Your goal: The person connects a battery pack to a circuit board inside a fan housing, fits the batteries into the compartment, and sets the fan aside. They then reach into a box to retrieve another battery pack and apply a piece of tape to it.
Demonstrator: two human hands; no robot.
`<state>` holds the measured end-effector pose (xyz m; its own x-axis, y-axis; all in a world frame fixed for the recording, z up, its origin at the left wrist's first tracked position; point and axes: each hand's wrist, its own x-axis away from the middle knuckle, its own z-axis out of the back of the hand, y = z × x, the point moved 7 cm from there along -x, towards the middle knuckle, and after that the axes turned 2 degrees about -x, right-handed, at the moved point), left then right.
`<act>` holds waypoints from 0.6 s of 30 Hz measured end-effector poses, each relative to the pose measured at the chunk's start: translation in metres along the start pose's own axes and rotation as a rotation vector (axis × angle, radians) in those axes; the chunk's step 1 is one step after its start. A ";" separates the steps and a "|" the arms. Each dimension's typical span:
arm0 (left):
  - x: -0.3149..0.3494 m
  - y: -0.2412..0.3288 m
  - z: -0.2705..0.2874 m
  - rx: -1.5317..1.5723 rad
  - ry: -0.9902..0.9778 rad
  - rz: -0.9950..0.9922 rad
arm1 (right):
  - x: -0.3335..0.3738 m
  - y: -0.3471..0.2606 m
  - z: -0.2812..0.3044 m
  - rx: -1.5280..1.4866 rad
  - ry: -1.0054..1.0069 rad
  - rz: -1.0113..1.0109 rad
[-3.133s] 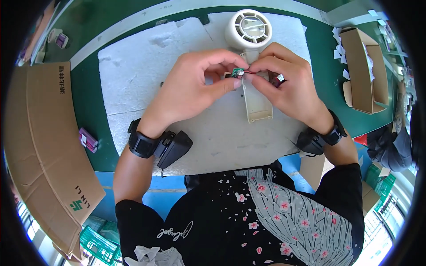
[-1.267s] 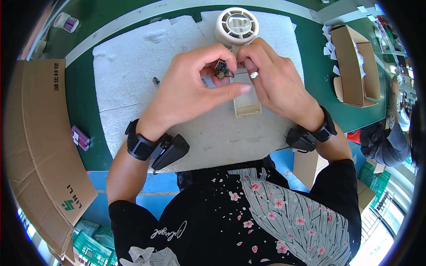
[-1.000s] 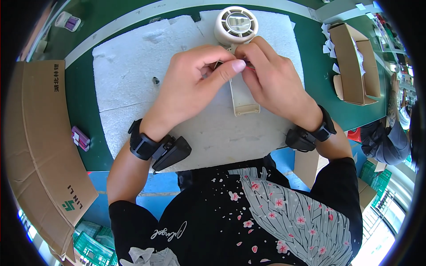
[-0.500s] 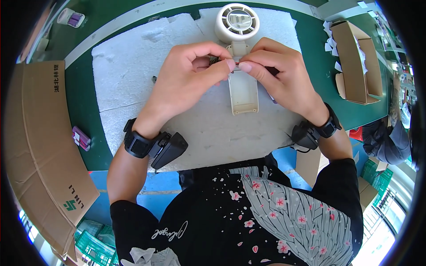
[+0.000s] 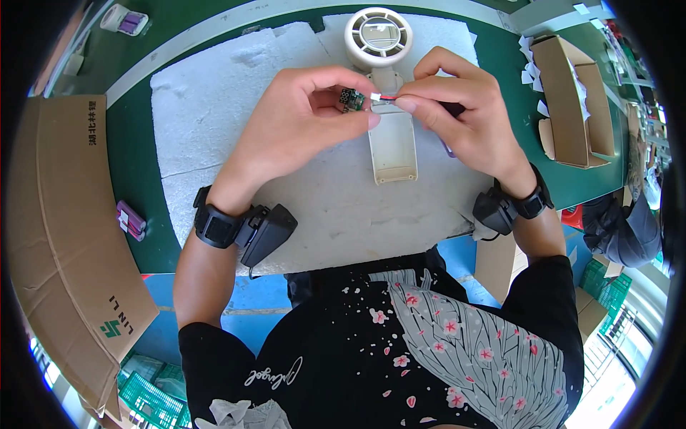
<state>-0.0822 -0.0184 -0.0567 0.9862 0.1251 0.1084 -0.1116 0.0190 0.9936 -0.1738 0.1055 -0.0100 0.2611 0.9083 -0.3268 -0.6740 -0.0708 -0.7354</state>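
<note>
Fingers of right hand (image 5: 475, 118) pinch thin red-and-black wires (image 5: 388, 98) — white plastic connector (image 5: 376, 96) attached; those of left hand (image 5: 296, 120) hold green circuit board (image 5: 352, 99).

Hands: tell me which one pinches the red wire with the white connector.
The right hand: it grips the red wire close to the white connector, whereas the left hand holds the green circuit board.

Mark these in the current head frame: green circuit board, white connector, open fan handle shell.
Green circuit board (image 5: 354, 101): head view, on its visible face between the left fingers.
White connector (image 5: 376, 96): head view, on the plug body.
Open fan handle shell (image 5: 393, 146): head view, on its inner floor.
</note>
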 end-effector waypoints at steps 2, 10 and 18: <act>0.000 -0.001 0.001 0.030 -0.022 -0.006 | -0.001 -0.002 0.000 -0.006 -0.008 0.029; -0.001 -0.003 0.002 0.098 -0.104 -0.007 | -0.001 0.003 -0.011 -0.019 -0.045 -0.021; -0.002 -0.001 0.001 0.136 -0.090 -0.030 | -0.001 0.003 -0.016 0.028 -0.087 -0.062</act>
<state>-0.0836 -0.0199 -0.0578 0.9965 0.0368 0.0755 -0.0708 -0.1142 0.9909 -0.1654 0.0981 -0.0214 0.2425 0.9431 -0.2275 -0.6780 -0.0029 -0.7350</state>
